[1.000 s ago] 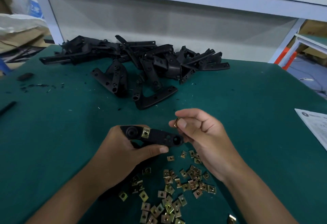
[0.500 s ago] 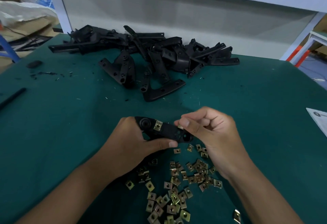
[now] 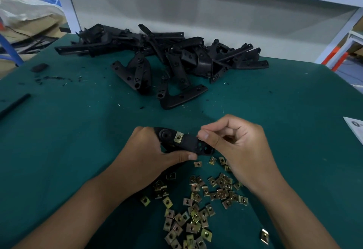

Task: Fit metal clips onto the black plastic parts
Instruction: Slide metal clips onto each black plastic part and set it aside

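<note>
My left hand (image 3: 145, 156) grips a black plastic part (image 3: 188, 143) just above the green table, thumb along its lower edge. One brass-coloured metal clip (image 3: 178, 137) sits on the part near its round boss. My right hand (image 3: 235, 146) has its thumb and curled fingers at the part's right end, by the holes; any clip it pinches is hidden by the fingers. Several loose metal clips (image 3: 198, 205) lie scattered on the table below both hands.
A heap of black plastic parts (image 3: 172, 60) lies at the back of the green table (image 3: 68, 131). A black rod (image 3: 13, 104) and small black scraps sit at the left. A paper sheet (image 3: 354, 126) lies at the right edge. A lone clip (image 3: 264, 236) lies bottom right.
My right hand, which held a clip above the part's right end, has come down onto that end. The clip no longer shows between its fingers. The view has tilted slightly downward.
</note>
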`<state>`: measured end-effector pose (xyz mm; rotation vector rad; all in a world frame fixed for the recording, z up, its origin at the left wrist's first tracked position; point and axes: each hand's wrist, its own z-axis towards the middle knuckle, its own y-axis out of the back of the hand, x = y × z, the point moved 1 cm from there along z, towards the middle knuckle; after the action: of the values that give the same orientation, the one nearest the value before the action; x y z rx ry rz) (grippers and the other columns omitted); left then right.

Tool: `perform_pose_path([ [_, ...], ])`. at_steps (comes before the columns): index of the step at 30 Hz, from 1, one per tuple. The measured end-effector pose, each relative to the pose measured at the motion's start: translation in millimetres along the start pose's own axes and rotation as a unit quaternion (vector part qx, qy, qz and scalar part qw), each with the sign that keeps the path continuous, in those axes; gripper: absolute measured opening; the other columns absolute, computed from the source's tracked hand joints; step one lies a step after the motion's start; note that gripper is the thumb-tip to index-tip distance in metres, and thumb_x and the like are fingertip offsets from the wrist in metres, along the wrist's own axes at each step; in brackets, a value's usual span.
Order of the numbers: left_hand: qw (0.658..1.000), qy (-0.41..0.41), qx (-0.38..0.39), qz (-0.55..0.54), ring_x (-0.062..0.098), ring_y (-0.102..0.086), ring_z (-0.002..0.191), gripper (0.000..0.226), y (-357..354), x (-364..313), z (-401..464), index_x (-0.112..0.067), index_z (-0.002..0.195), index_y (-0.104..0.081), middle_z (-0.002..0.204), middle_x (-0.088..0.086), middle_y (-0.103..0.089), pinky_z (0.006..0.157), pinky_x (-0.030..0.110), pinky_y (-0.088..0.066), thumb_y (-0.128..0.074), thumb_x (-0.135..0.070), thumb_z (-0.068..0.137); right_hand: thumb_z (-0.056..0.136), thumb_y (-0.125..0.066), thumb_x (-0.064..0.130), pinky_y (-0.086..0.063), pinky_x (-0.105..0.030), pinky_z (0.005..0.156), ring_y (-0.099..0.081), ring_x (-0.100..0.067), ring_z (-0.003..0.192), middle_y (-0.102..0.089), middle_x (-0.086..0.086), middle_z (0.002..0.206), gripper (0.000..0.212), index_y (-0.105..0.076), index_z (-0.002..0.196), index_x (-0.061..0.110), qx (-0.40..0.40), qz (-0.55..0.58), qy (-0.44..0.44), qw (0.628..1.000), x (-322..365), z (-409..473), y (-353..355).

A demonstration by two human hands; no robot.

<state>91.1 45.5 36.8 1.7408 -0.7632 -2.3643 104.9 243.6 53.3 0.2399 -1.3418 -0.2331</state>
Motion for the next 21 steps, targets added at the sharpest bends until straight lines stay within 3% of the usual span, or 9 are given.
perform_pose_path([
  [3,1.000,0.006,0.001,-0.003,-0.009,-0.059,0.053,0.020,1.2,1.0,-0.3,-0.048,0.079,-0.075,0.065,-0.028,-0.068,0.047,0.004,-0.038,-0.076,-0.060,0.063,0.076,-0.076,0.047,-0.059,-0.028,0.078,-0.074,-0.012,0.083,-0.078,0.008,0.086,0.022,-0.075,0.088,0.029,0.014,0.010,-0.005,1.000,-0.8,-0.7,-1.0],
  [6,1.000,0.003,0.004,0.004,0.001,-0.066,0.063,0.032,1.6,1.8,0.4,-0.059,0.094,-0.070,0.073,-0.025,-0.072,0.051,0.011,-0.046,-0.072,-0.067,0.063,0.081,-0.075,0.038,-0.059,-0.027,0.079,-0.074,-0.016,0.083,-0.079,0.001,0.087,0.015,-0.075,0.088,0.025,0.023,0.063,-0.016,0.998,-0.4,-0.1,-1.1],
  [11,1.000,0.004,0.003,0.000,0.002,-0.061,0.056,0.031,2.7,0.8,0.9,-0.062,0.092,-0.068,0.069,-0.017,-0.070,0.046,0.013,-0.044,-0.071,-0.069,0.062,0.081,-0.075,0.035,-0.056,-0.019,0.078,-0.074,-0.013,0.081,-0.079,-0.002,0.085,0.013,-0.076,0.087,0.024,0.029,0.102,-0.040,0.994,-0.7,0.4,-3.6],
  [16,1.000,0.018,0.007,0.004,0.018,-0.067,0.068,0.036,1.6,3.5,0.1,-0.051,0.093,-0.073,0.073,-0.008,-0.073,0.060,0.036,-0.051,-0.072,-0.069,0.062,0.077,-0.076,0.044,-0.059,-0.030,0.081,-0.074,-0.015,0.082,-0.078,0.001,0.084,0.022,-0.075,0.089,0.026,0.021,0.049,-0.018,0.998,-0.1,-0.8,-1.7],
  [21,1.000,0.025,0.014,0.007,0.015,-0.065,0.065,0.029,4.5,2.6,0.9,-0.061,0.088,-0.071,0.072,-0.010,-0.073,0.053,0.027,-0.050,-0.074,-0.069,0.060,0.079,-0.077,0.050,-0.058,-0.047,0.086,-0.074,-0.019,0.089,-0.079,0.005,0.089,0.024,-0.074,0.090,0.029,0.022,0.010,0.016,1.000,1.5,-1.1,1.2],
])
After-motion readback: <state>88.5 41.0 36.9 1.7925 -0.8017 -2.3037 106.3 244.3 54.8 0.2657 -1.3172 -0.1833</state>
